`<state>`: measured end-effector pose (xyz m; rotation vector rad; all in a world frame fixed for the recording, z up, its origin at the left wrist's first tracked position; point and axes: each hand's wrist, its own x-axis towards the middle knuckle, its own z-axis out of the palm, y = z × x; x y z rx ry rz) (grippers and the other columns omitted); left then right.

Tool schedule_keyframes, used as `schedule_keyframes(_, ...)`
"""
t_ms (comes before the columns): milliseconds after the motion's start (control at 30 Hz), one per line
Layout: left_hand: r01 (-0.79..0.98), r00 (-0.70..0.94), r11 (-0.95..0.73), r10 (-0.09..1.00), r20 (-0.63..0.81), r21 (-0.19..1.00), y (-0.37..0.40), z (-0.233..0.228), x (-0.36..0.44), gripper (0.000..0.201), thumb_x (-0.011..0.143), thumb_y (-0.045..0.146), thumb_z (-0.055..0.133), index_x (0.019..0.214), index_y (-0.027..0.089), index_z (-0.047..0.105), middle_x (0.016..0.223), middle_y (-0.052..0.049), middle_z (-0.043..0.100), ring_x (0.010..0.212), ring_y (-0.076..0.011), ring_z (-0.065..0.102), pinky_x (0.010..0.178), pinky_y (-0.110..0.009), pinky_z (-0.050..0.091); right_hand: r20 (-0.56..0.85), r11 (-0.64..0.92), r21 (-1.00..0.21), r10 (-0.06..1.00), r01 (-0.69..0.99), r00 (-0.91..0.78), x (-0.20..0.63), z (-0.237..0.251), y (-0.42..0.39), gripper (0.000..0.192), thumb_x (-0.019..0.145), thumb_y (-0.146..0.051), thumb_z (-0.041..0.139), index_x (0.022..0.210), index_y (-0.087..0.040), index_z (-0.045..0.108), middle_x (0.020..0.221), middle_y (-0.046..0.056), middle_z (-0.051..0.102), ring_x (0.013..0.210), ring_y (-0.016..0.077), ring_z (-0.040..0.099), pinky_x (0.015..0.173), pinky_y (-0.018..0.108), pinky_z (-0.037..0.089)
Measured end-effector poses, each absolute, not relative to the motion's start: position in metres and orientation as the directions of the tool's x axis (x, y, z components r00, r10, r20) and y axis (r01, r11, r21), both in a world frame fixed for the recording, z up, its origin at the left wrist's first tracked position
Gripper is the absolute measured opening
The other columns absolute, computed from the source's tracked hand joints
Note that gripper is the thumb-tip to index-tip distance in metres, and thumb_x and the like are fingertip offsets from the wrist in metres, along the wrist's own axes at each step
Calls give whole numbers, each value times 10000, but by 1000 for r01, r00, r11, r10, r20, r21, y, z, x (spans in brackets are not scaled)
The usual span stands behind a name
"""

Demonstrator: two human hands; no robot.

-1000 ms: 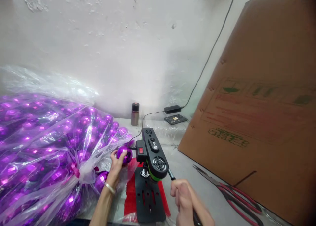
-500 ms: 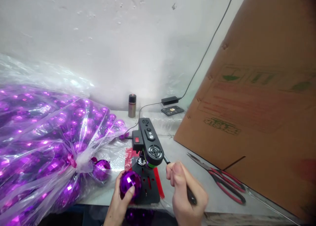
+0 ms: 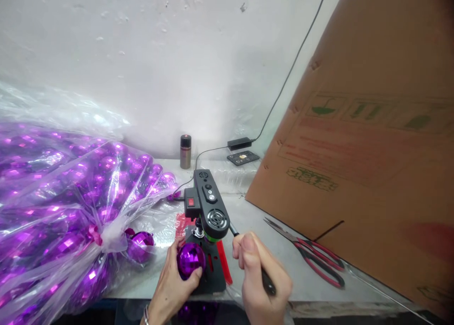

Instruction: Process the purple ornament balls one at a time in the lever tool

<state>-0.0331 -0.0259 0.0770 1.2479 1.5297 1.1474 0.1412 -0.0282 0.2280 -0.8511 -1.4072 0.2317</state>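
A shiny purple mirror-faceted ball (image 3: 191, 259) is gripped in my left hand (image 3: 172, 280), thumb across its front and fingers behind its left side. It is over the dark base plate (image 3: 214, 280) of a small black machine (image 3: 211, 204) with round vents, a side box with a red switch and a green ring under its head. My right hand (image 3: 262, 277) is closed around the black-handled lever (image 3: 268, 283) that slants out from the machine's right side. The underside of the ball is hidden.
On the left lies a clear plastic bag (image 3: 115, 237) full of purple balls, with one ball (image 3: 141, 247) beside its knot. Red-handled scissors (image 3: 312, 256) lie at right before a large cardboard box (image 3: 354, 140). Behind stand a small bottle (image 3: 185, 152), a power adapter (image 3: 239, 143) and a phone (image 3: 243, 158).
My left hand has brought the ball slightly right relative to the machine, closer under its head. The whole view has shifted a little. My right hand stays on the lever.
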Motion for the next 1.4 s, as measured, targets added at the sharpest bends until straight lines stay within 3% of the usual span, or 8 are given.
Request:
schedule_keyframes(133, -335, -207, 250, 921, -330, 909, -24, 63, -43, 780, 774, 673, 811, 1358, 194, 615, 1260, -152, 814, 1161, -371, 794, 1026, -519, 640, 754, 684, -653, 630, 325, 187, 142, 226, -29, 384, 1112, -107, 471, 749, -229, 482, 645, -50, 468, 563, 84, 497, 541, 212, 401)
schedule_keyframes(233, -533, -153, 282, 895, -418, 798, -25, 62, -42, 735, 806, 688, 805, 1338, 203, 654, 1238, -115, 837, 1157, -336, 799, 1003, -466, 652, 739, 671, -669, 649, 321, 184, 142, 223, -31, 369, 1116, -97, 465, 773, -231, 483, 671, -50, 486, 590, 82, 510, 568, 205, 414)
schedule_keyframes(300, -455, -176, 287, 899, -401, 843, -25, 64, -40, 768, 796, 694, 817, 1363, 200, 660, 1291, -120, 828, 1246, -350, 772, 1095, -487, 614, 733, 666, -675, 656, 317, 183, 142, 221, -33, 366, 1121, -98, 462, 781, -233, 481, 678, -51, 486, 597, 80, 510, 574, 202, 412)
schedule_keyframes(433, 6, -258, 201, 947, -193, 980, -23, 68, -35, 797, 777, 654, 824, 1400, 181, 673, 1414, -163, 777, 1420, -414, 669, 1273, -569, 467, 735, 672, -673, 655, 311, 174, 143, 219, -34, 364, 1125, -101, 455, 788, -236, 468, 685, -54, 480, 601, 75, 508, 584, 200, 408)
schedule_keyframes(633, 396, -77, -13, 996, 47, 918, -18, 75, -26, 692, 777, 483, 781, 1403, 203, 685, 1425, -170, 758, 1380, -408, 694, 1220, -600, 522, 755, 694, -651, 632, 306, 173, 143, 217, -31, 362, 1125, -99, 447, 792, -242, 448, 678, -58, 458, 598, 76, 501, 570, 203, 399)
schedule_keyframes(833, 495, -133, -51, 982, 133, 867, -13, 75, -13, 692, 725, 445, 773, 1353, 167, 690, 1288, -197, 782, 1260, -445, 733, 1132, -670, 571, 745, 687, -663, 647, 298, 164, 143, 218, -32, 350, 1122, -87, 448, 809, -242, 467, 697, -54, 482, 620, 82, 519, 588, 204, 416)
schedule_keyframes(1233, 528, -94, -84, 983, 156, 845, -13, 74, -16, 766, 721, 416, 754, 1438, 173, 642, 1330, -193, 747, 1306, -438, 715, 1155, -668, 561, 736, 670, -670, 656, 319, 169, 142, 225, -30, 358, 1119, -99, 466, 792, -242, 440, 682, -59, 464, 590, 80, 509, 572, 211, 399)
schedule_keyframes(1400, 488, -92, -105, 981, 171, 866, -12, 76, -13, 651, 690, 402, 749, 1289, 167, 653, 1210, -182, 780, 1171, -435, 764, 1070, -662, 600, 735, 674, -672, 658, 306, 165, 143, 225, -30, 365, 1117, -88, 459, 787, -242, 439, 680, -59, 465, 589, 81, 506, 576, 209, 404)
